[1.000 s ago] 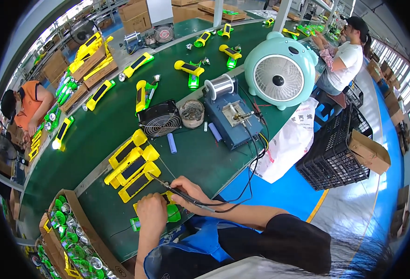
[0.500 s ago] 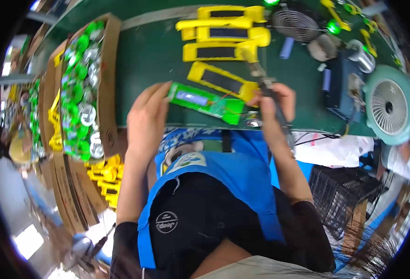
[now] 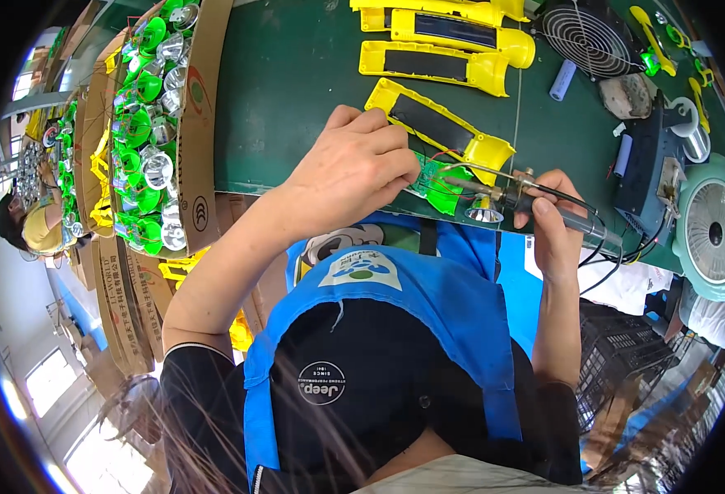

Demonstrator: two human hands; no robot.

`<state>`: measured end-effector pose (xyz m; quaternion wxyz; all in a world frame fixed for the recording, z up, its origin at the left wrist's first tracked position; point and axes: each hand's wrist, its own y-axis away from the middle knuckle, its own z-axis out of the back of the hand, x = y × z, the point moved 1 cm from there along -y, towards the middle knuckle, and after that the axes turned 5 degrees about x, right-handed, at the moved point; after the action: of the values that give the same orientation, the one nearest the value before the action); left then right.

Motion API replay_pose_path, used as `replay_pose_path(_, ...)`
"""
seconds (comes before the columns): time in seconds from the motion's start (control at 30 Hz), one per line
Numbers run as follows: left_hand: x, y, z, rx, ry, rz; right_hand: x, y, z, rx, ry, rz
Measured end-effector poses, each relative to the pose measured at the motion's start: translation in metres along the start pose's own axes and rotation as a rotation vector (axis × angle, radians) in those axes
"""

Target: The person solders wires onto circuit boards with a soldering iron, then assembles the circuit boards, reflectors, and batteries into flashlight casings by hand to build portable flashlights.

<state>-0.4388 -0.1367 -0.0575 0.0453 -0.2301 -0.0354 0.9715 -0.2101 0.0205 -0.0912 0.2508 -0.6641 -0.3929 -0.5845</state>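
Note:
My right hand [image 3: 553,216] grips a soldering iron [image 3: 572,221] with a dark handle; its thin metal tip reaches left over a green plastic lamp housing [image 3: 446,196]. On that housing is a small green circuit board [image 3: 421,174] with fine red wires. My left hand [image 3: 358,160] covers the housing's left part, fingers curled and closed, fingertips beside the board. What they pinch is hidden. A small silver reflector [image 3: 484,211] lies at the housing's right end, below the iron. Just beyond sits a yellow casing [image 3: 436,123] with a dark panel.
More yellow casings [image 3: 428,64] lie farther back. On the left stands a cardboard box [image 3: 206,107] full of green and silver lamp heads. To the right are a round metal fan grille [image 3: 586,39], a loose battery cell [image 3: 562,81], a blue-grey soldering station [image 3: 649,177] and a mint fan [image 3: 708,226].
My left hand has moved right, from the housing's left end to over it beside the board. The soldering iron's tip has swung down from the yellow casings to the green housing. The view has shifted.

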Motion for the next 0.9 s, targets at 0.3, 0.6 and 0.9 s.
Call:
replay_pose_path(0.3, 0.008, -0.006, 0.0, 0.012, 0.006, 0.012, 0.005, -0.021, -0.004, 0.126, 0.09, -0.083)
replay_pose_path(0.6, 0.005, -0.005, 0.004, 0.011, 0.002, 0.02, 0.009, -0.018, -0.008, 0.144, 0.173, -0.039)
replay_pose_path(0.9, 0.005, -0.012, 0.0, 0.008, 0.023, 0.03, -0.007, -0.008, 0.015, 0.012, 0.021, 0.041)
